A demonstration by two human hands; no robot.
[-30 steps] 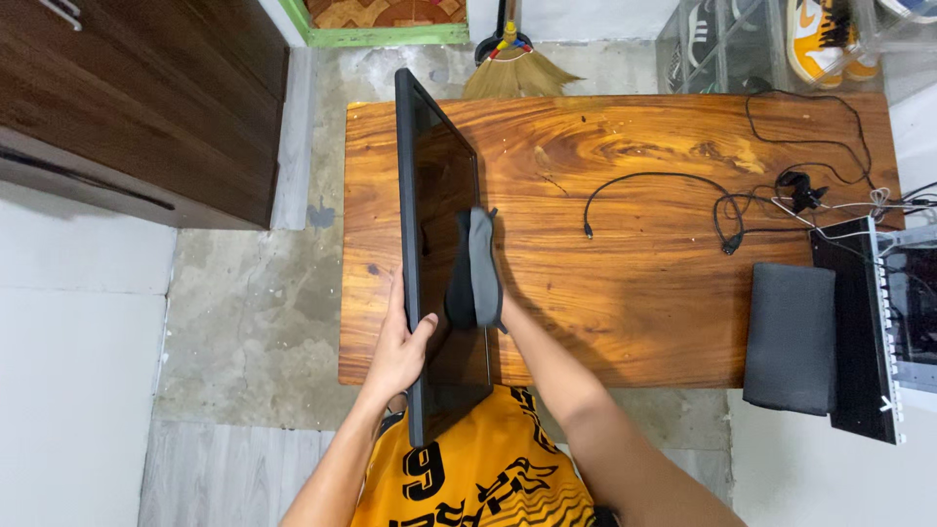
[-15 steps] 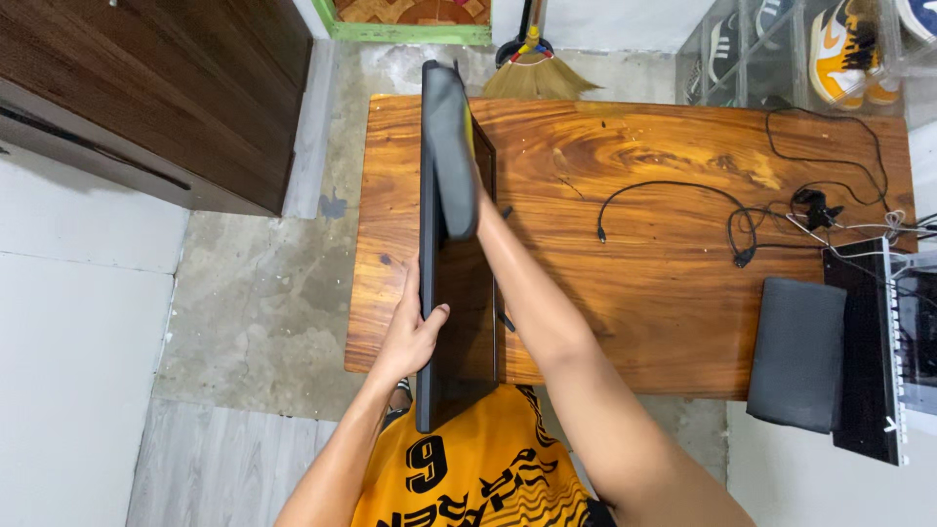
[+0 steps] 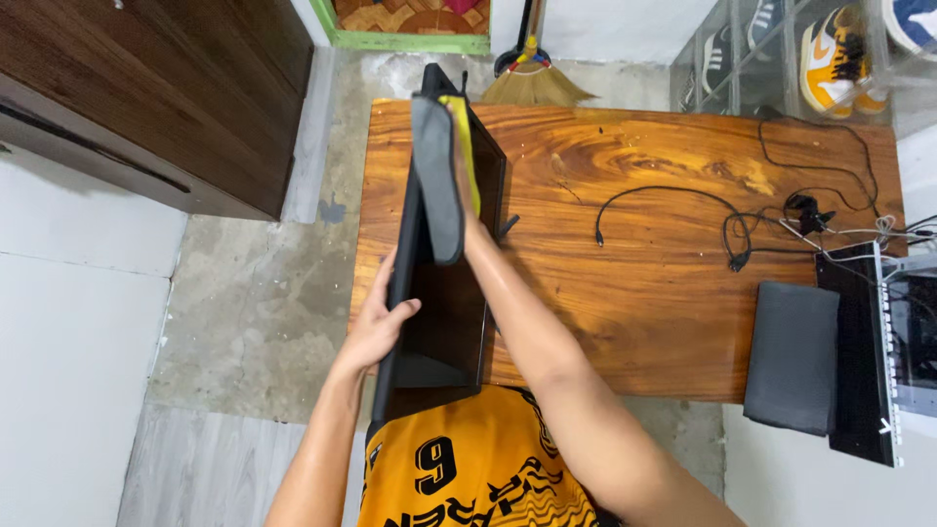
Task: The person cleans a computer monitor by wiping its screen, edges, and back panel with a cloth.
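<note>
Left arm: bare, extended from the 7 o'clock corner toward 1 o'clock, slightly bent at the wrist.
Left hand (image 3: 376, 327): fingers are curled around the near edge of the flat black monitor panel (image 3: 439, 322), thumb laid on the screen side.
Right arm: bare, stretched from 5 o'clock toward 11 o'clock, elbow nearly straight.
Right hand (image 3: 461, 210): mostly hidden; it is pressed against the grey and yellow cleaning cloth (image 3: 437, 181) at the panel's far end.
</note>
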